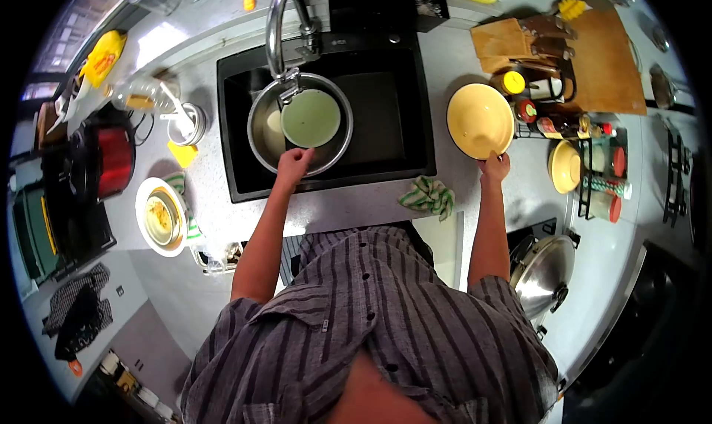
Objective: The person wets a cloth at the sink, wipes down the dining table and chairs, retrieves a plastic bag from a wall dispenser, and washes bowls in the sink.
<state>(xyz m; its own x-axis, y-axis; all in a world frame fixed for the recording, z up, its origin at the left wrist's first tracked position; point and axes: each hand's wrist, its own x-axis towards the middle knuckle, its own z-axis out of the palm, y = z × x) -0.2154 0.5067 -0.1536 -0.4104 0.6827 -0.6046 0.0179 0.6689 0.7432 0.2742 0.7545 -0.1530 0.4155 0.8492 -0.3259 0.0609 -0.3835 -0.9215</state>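
In the head view, a pale green bowl (310, 120) sits inside a round metal basin (256, 144) in the black sink, under the faucet. My left hand (294, 164) is over the basin's near side, fingers closed at the green bowl's near edge. A second pale item (274, 131) shows beside the green bowl, partly hidden. To the right of the sink, my right hand (495, 167) grips the near rim of a yellow bowl (480, 120) at the counter. The yellow bowl's inside faces up; whether it rests on the counter I cannot tell.
A chrome faucet (276, 38) arches over the black sink (378, 127). A green-striped cloth (429, 197) lies at the counter's front edge. On the right are a smaller yellow bowl (565, 166), seasoning jars and a knife block (504, 44). Stacked bowls (142, 213) stand left.
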